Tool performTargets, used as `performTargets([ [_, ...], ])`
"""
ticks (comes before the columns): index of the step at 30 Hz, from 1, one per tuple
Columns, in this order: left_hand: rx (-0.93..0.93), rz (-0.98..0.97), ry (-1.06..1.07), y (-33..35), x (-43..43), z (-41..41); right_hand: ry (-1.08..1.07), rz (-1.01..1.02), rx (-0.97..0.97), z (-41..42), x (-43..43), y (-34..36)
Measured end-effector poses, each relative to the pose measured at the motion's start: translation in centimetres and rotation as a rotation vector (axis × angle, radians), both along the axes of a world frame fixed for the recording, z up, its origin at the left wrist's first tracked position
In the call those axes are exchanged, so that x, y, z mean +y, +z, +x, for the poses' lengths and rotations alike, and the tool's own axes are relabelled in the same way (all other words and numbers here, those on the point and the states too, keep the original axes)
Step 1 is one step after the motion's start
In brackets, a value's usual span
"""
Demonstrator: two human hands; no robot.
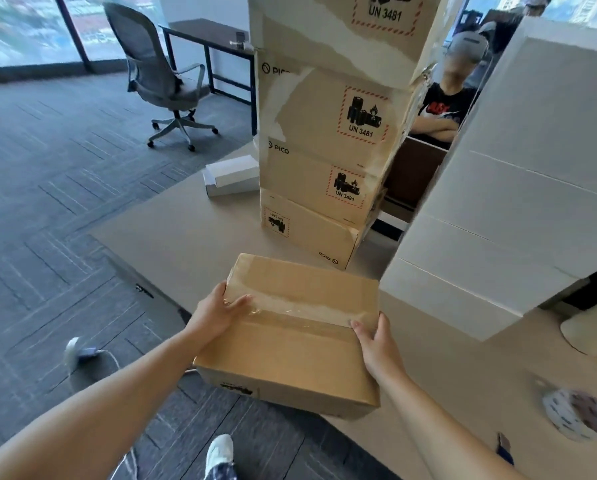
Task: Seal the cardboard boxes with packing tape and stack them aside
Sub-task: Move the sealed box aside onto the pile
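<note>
A brown cardboard box [290, 344] with a strip of clear tape along its top seam sits at the near corner of the beige table [172, 233], partly over the edge. My left hand [220, 311] grips its left side with the thumb on the tape. My right hand [376, 337] holds its right side. Behind it rises a tall stack of brown boxes [328, 157] marked "PICO" and "UN 3481".
A stack of white boxes [518, 188] stands on the right. A small white box [229, 178] lies at the table's far left. A person sits behind the stacks. A tape roll [577, 417] lies at the right. An office chair [165, 77] stands on the carpet.
</note>
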State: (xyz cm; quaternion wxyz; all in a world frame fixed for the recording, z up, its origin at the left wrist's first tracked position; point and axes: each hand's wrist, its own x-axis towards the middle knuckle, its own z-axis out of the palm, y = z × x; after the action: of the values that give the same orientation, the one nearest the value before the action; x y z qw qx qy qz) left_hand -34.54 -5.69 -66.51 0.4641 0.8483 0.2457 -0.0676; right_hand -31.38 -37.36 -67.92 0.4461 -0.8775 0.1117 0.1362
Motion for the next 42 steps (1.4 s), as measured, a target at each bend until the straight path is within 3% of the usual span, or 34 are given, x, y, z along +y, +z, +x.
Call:
performTargets([
  [8,-0.075,0.004,0.225,1.2,8.2,-2.9,0.216,0.070,-0.028,3.9,10.3,1.7],
  [24,-0.254,0.014,0.730,6.1,43.4,-6.1,0.674,0.246,-0.162,13.7,52.2,7.6],
  [33,-0.238,0.104,0.886,8.4,56.6,-5.9,0.819,0.309,-0.187,17.1,68.9,8.8],
  [42,-0.215,0.097,0.942,6.6,68.0,-0.2,0.896,0.304,-0.137,23.8,82.4,6.5],
])
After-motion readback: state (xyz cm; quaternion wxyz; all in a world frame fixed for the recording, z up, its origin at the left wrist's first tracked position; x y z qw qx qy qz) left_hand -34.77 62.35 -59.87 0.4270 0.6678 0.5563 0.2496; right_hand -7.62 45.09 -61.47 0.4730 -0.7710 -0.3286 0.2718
